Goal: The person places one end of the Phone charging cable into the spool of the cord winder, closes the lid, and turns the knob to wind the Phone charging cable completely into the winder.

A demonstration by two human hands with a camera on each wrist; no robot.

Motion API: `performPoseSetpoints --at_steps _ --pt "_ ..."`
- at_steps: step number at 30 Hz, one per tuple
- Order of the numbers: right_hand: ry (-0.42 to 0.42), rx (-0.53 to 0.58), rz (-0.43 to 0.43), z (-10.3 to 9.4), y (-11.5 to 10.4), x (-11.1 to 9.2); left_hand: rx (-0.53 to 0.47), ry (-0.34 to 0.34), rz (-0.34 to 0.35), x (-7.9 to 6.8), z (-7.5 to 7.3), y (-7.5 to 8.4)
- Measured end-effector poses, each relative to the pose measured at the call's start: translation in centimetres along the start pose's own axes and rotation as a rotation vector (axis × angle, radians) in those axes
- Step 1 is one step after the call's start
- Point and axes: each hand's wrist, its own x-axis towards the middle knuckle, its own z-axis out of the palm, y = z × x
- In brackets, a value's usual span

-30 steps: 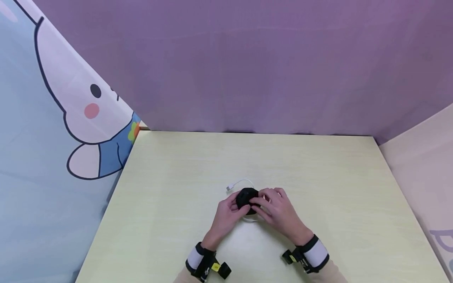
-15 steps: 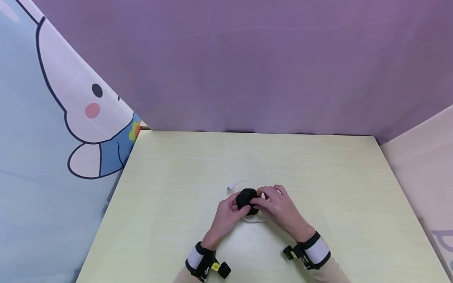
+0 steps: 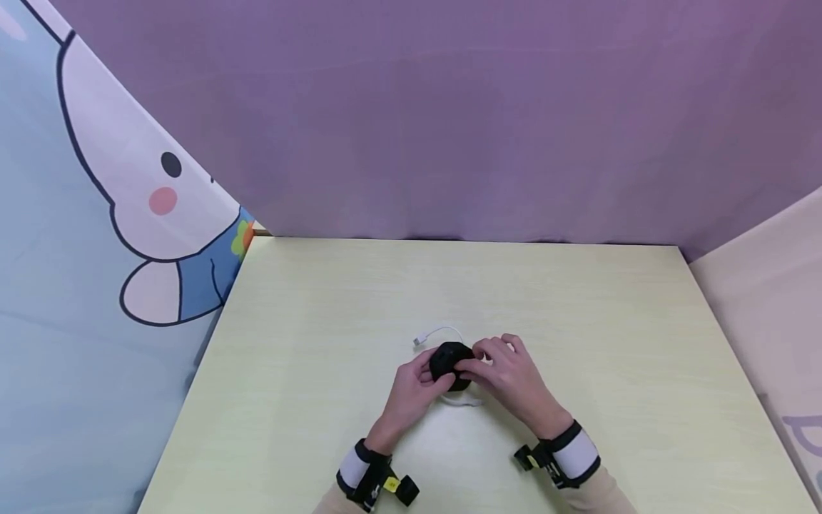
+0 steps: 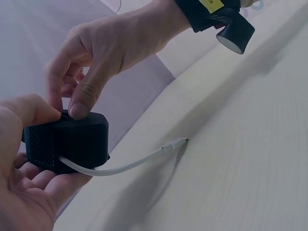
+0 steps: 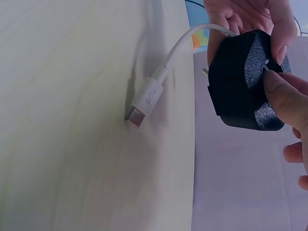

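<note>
My left hand [image 3: 414,389] holds a black faceted case, which looks like a cable winder [image 3: 447,363], by its left side, the thumb on the near top edge. In the left wrist view the fingers of that hand lie under the winder [image 4: 79,147]. The thumb and a finger of my right hand [image 3: 510,378] pinch at a small part on its top face. A white USB cable [image 5: 180,43] comes out of the winder, with a USB-C plug [image 5: 146,100] at its end. Beyond the winder another white cable end carries a USB plug [image 3: 420,340].
A pale wood table [image 3: 321,300] lies under the hands. Purple cloth [image 3: 449,128] hangs behind it, with a blue cartoon-print cloth [image 3: 70,385] at left and a pale cloth [image 3: 764,285] at right. Both wrists wear strapped cameras.
My right hand has shifted slightly up and right while its fingers work at the winder. More of the near cable end shows. The left hand stays nearly still.
</note>
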Motion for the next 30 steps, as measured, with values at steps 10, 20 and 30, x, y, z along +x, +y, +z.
performPoseSetpoints --at_steps 10,20,30 --pt "0.032 -0.031 0.039 0.06 -0.26 -0.08 -0.022 0.003 0.028 0.03 0.04 0.11" --pt "0.091 -0.032 0.064 0.31 -0.63 0.02 -0.057 0.001 0.001 0.11 0.02 0.14" --pt "0.143 -0.087 0.051 0.85 -1.00 0.37 -0.078 0.028 -0.014 0.12 0.04 0.25"
